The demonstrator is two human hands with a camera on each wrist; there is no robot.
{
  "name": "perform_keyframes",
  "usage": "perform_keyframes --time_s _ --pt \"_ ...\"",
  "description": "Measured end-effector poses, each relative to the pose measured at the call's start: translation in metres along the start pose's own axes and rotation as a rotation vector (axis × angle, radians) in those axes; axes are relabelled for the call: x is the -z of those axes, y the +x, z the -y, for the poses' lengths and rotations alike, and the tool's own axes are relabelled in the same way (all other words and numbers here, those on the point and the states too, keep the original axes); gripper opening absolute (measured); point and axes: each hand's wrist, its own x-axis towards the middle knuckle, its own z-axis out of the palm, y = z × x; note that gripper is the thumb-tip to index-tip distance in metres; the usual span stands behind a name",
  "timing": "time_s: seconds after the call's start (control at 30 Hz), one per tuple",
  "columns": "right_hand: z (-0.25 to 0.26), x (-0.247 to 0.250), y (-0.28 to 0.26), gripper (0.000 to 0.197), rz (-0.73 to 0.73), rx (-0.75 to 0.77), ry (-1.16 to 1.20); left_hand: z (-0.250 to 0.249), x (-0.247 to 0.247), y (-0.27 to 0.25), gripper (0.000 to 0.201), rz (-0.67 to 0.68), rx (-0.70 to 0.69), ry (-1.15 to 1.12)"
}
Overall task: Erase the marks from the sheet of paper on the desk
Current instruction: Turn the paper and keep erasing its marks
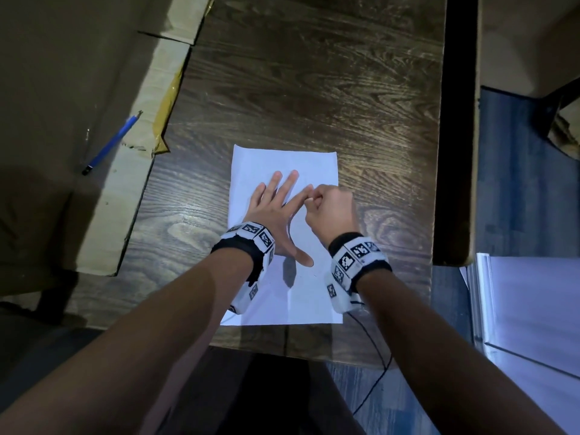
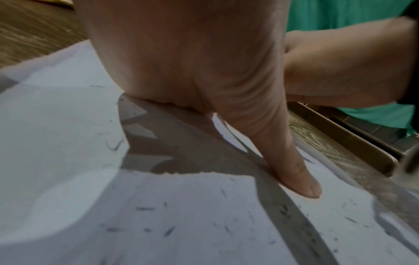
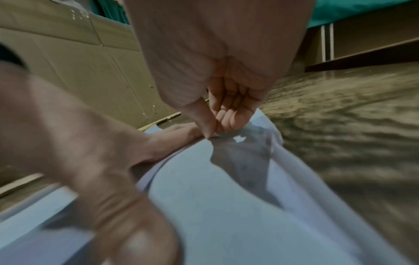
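A white sheet of paper (image 1: 282, 161) lies on the dark wooden desk (image 1: 314, 73), near its front edge. My left hand (image 1: 276, 208) rests flat on the sheet with fingers spread and the thumb pressed down (image 2: 301, 184). My right hand (image 1: 329, 211) is curled just right of the left forefinger. Its thumb and fingers pinch a small pale eraser (image 3: 214, 135) against the paper (image 3: 226, 224); most of the eraser is hidden. In the left wrist view, short grey dashes and crumbs (image 2: 169, 231) are scattered over the paper (image 2: 68, 161).
A blue pencil (image 1: 111, 142) lies on a flattened cardboard box (image 1: 62, 89) left of the desk. More cardboard (image 1: 518, 42) stands at the right, with a white panel (image 1: 533, 302) below it. A black cable (image 1: 373, 356) hangs off the desk's front edge.
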Motion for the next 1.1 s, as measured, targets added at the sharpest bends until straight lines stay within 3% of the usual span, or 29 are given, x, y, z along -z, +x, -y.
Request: perform_keyframes --time_s 0.17,0.33,0.43,0.53,0.7,0.87,1.03,1.1 --pt "-0.009 0.003 -0.057 0.010 0.071 0.024 0.002 0.000 -0.001 -0.002 0.147 -0.026 0.000 0.000" --pt "0.003 0.003 0.006 0.011 -0.011 -0.002 -0.007 0.000 0.000 0.000 0.154 -0.004 0.007 0.000" --pt "-0.001 0.001 -0.017 0.010 -0.023 -0.006 -0.002 0.000 -0.001 -0.001 0.152 -0.021 0.001 -0.008" --pt "-0.002 0.006 -0.046 0.011 0.100 0.013 -0.044 0.000 -0.001 -0.001 0.150 -0.019 0.007 0.002" --pt "0.009 0.011 0.004 0.014 0.065 0.027 -0.039 -0.001 0.001 0.001 0.155 0.007 0.013 -0.007" --pt "-0.004 0.004 -0.051 0.011 0.116 0.040 -0.051 0.000 -0.001 -0.001 0.149 -0.025 0.004 -0.008" --pt "0.008 0.012 0.004 0.012 0.056 0.017 -0.053 0.000 0.001 -0.001 0.154 0.011 -0.001 -0.018" --pt "0.004 0.008 0.001 0.012 0.031 0.005 -0.052 -0.001 0.002 0.000 0.154 0.014 0.001 -0.027"
